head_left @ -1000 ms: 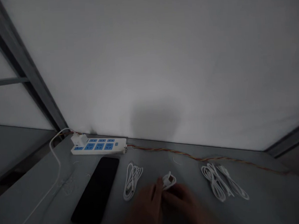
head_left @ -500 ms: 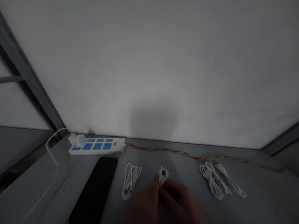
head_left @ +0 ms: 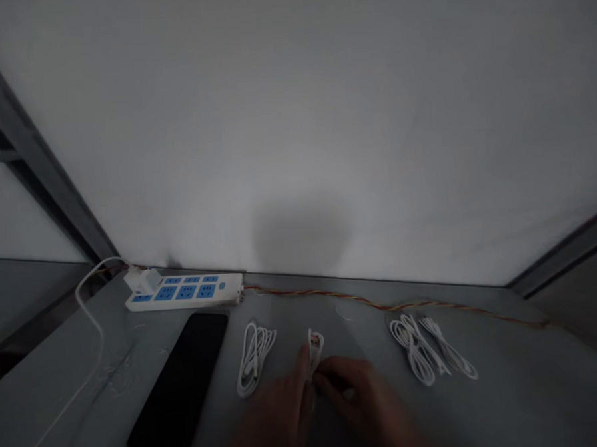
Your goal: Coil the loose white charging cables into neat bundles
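Note:
Between my two hands, low in the middle of the view, is a coiled white charging cable [head_left: 315,346]. My left hand [head_left: 282,404] is closed around the lower part of the coil, the upper loops sticking out past its fingers. Thumb and fingertips of my right hand [head_left: 354,387] pinch at the same bundle from the right side. Both hands are dim and partly blurred, and the lower end of the cable is hidden by them. Left of my hands lies another coiled white cable [head_left: 255,356] with its metal plugs showing.
A black smartphone [head_left: 179,383] lies on the grey table [head_left: 512,399] at left. Behind it sits a white power strip [head_left: 232,288] holding a white charger [head_left: 144,280]. Twisted red-yellow wires [head_left: 352,296] run along the back. Two coiled cables, one larger [head_left: 416,351], one slimmer [head_left: 450,349], lie right.
The view has shifted slightly, so everything appears a little further left. The cable in my hands has turned more upright, and my hands stay closed on it.

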`<state>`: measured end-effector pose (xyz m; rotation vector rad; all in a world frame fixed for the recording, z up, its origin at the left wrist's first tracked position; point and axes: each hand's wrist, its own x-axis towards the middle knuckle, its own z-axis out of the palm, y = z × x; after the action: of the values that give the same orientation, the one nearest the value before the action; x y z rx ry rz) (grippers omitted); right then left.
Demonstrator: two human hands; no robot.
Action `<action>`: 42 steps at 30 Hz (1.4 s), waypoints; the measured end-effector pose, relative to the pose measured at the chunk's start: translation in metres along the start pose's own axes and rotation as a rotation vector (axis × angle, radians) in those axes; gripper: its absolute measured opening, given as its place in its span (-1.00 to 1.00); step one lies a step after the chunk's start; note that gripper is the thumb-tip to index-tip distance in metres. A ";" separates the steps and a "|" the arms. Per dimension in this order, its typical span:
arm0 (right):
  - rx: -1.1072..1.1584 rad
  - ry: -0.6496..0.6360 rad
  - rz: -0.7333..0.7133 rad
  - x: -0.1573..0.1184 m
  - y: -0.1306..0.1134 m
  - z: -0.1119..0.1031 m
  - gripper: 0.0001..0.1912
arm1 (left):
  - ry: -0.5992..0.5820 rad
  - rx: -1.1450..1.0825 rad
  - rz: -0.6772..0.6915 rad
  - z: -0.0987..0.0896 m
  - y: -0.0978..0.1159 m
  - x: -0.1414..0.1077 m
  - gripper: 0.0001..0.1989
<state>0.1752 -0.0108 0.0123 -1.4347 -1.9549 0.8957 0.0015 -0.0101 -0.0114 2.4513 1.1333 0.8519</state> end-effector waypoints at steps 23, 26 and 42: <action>0.501 -0.047 0.187 -0.002 -0.006 -0.013 -0.65 | 0.106 -0.012 0.106 -0.016 -0.011 0.005 -0.83; 0.490 -0.094 0.138 -0.001 -0.008 -0.012 -0.62 | 0.130 -0.061 0.006 -0.013 -0.008 0.005 -0.84; 0.599 -0.060 0.111 -0.004 -0.010 -0.006 -0.76 | 0.013 -0.385 -0.251 -0.025 0.009 0.009 -0.80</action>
<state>0.1748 -0.0160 0.0240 -1.1692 -1.4656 1.4379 -0.0047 -0.0084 0.0163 1.9511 1.1296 0.9106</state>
